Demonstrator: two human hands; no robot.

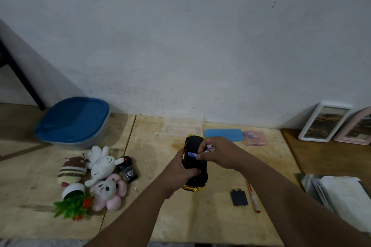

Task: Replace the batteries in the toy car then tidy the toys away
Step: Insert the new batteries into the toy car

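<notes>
Both hands meet over the toy car (195, 166) just right of the frame's centre. The left hand (183, 167) grips the car's side, fingers curled round its black underside, which faces up. The right hand (217, 151) pinches a white battery (209, 148) with red lettering above the open compartment, where a blue-labelled battery (192, 154) already lies. Yellow bodywork shows at the car's nearer and farther ends, and it sits low over the wooden tabletop (180, 216).

Lower right of the car lie the black battery cover (239, 197) and, just beside it, a thin red-and-white screwdriver (253, 196). Beyond the car, against the wall, are a clear plastic case (183, 125), a blue case (224, 134) and a pink packet (256, 137).

Left of centre, a black remote control (127, 168) touches a cluster of soft toys: a white bunny (100, 163), a pink-and-white plush (109, 191) and a striped brown plush (71, 170), with a tipped-over artificial potted plant (73, 200) below them. A tub with a blue lid (73, 119) stands at upper left. Picture frames (325, 121) lean at the right edge, and papers (345, 194) lie lower right.
</notes>
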